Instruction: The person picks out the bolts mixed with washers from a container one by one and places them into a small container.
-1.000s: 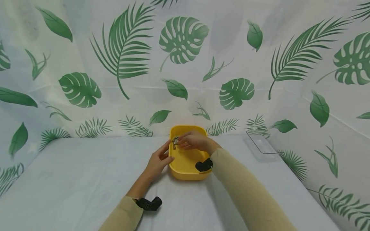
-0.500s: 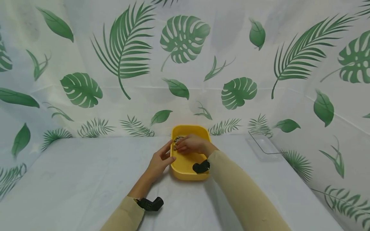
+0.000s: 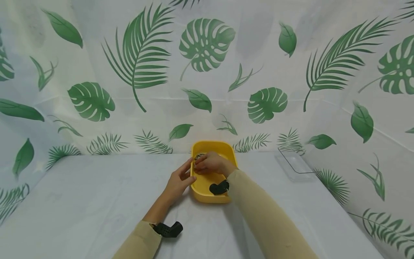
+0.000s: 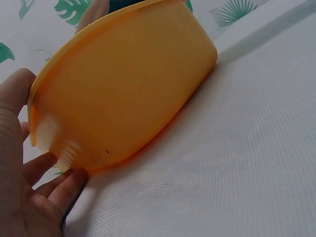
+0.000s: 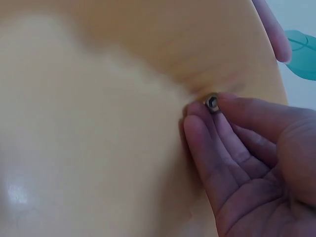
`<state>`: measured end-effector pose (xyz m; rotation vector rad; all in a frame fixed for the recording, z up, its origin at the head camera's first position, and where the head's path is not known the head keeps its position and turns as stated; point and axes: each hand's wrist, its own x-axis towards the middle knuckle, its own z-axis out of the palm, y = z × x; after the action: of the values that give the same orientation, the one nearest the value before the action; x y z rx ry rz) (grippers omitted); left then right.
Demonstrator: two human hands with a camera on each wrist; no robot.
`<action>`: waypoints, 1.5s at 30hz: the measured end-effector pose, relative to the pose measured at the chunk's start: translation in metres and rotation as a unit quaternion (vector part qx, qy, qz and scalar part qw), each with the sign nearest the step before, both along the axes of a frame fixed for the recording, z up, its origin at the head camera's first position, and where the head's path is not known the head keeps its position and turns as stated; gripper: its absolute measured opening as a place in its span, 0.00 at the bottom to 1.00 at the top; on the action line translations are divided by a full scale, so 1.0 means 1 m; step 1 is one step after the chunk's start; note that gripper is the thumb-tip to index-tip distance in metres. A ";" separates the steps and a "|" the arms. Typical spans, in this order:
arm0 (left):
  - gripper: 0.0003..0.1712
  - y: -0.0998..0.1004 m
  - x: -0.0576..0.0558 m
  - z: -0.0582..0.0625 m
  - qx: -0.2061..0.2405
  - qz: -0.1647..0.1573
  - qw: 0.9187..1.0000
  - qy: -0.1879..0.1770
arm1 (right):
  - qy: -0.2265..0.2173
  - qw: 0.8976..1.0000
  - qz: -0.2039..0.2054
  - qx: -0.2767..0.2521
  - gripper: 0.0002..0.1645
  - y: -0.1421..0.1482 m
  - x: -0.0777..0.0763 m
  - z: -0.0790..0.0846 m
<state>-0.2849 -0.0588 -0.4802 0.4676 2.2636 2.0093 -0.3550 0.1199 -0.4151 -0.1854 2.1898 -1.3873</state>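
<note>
A yellow plastic bin (image 3: 211, 198) sits on the white-covered table. My left hand (image 3: 177, 183) lies along its left side, thumb at the rim and fingertips against the outer wall, as the left wrist view shows. Inside the bin, my right hand (image 3: 211, 163) is low by the left wall. Between its thumb and fingertips it pinches a small metal hex socket screw (image 5: 212, 102), whose recessed head faces the right wrist camera. More small metal pieces (image 3: 199, 156) show just behind the right fingers; their kind is too small to tell and the hand partly covers them.
A shallow clear plastic tray (image 3: 295, 167) stands at the table's right side, with a thin dark line (image 3: 292, 163) along its edges. A leaf-printed cloth (image 3: 207, 82) hangs behind and at the sides. Black wrist cameras (image 3: 169, 229) are strapped to both wrists.
The right hand has moved slightly left and nearer within the bin, its fingers closing and covering more of the metal pieces. My left hand stays at the bin's side.
</note>
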 end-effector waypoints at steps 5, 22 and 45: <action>0.41 0.003 0.000 0.000 -0.006 0.002 1.000 0.001 | 0.000 1.000 -0.023 0.011 0.19 0.000 -0.001 -0.003; 0.41 0.007 0.001 0.003 0.001 0.004 1.000 0.000 | -0.008 0.999 -0.035 -0.011 0.17 0.004 0.001 0.003; 0.40 0.002 0.001 0.001 -0.004 0.021 1.000 -0.017 | -0.012 1.000 -0.024 0.004 0.23 0.021 0.015 0.032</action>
<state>-0.2836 -0.0565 -0.4796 0.3870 2.2795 2.0105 -0.3402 0.1408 -0.3828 -0.1131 2.1918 -1.3999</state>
